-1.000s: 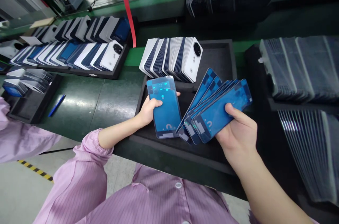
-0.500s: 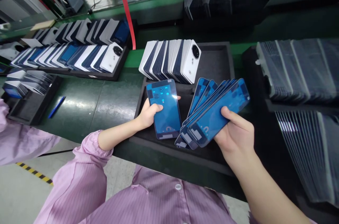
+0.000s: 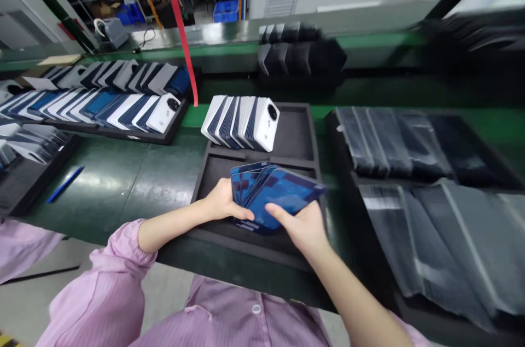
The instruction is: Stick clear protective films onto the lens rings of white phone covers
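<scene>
Both hands meet over the near compartment of a black foam tray (image 3: 305,136). My right hand (image 3: 301,226) grips a fanned stack of blue-filmed phone back covers (image 3: 274,196). At the fan's left edge, my left hand (image 3: 223,202) holds the stack too, thumb on top. A row of white phone back covers (image 3: 241,122) leans upright in the tray's far compartment, the front one showing a round black camera ring.
Another black tray of white and blue covers (image 3: 102,103) lies to the left, with a blue pen (image 3: 64,184) on the green bench. Dark plastic-wrapped stacks (image 3: 410,144) fill trays on the right. A dark tray (image 3: 301,57) sits further back. A pink sleeve (image 3: 20,246) shows at far left.
My left hand has brought its single blue cover onto the fan in my right hand. The two hands have come together, and the view has tilted upward.
</scene>
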`<move>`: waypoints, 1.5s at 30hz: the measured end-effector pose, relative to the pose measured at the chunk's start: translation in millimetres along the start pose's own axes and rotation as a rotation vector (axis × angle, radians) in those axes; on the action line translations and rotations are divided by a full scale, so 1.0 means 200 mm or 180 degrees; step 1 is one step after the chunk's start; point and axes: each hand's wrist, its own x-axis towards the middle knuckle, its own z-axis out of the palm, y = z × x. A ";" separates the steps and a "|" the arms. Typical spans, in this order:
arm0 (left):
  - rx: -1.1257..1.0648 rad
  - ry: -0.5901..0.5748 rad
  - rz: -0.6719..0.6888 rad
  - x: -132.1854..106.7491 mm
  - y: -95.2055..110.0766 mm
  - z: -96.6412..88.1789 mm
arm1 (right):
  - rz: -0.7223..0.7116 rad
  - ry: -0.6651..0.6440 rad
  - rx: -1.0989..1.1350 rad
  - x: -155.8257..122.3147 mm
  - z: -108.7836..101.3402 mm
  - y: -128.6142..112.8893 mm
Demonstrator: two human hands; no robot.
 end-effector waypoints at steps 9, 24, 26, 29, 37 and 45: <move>0.0459 0.0754 -0.0011 -0.04 0.17 0.07 | -0.0683 -0.0619 -0.0537 0.00 0.07 -0.07; 0.0760 0.0652 0.1481 0.01 0.29 0.16 | -0.0944 -0.1481 -0.0926 -0.03 0.02 -0.01; 0.0941 0.0342 0.1752 0.02 0.32 0.15 | -0.0699 -0.2010 -0.1046 0.01 -0.01 -0.04; 0.1148 0.0037 0.1727 0.03 0.36 0.14 | -0.0637 -0.2101 -0.1430 0.03 -0.01 -0.08; 0.0988 -0.0037 0.2102 0.06 0.33 0.11 | -0.1146 -0.1945 -0.1457 0.05 0.02 -0.07; 0.0357 -0.0233 0.0873 0.09 0.30 0.08 | -0.0580 -0.2012 -0.1106 0.04 0.01 -0.02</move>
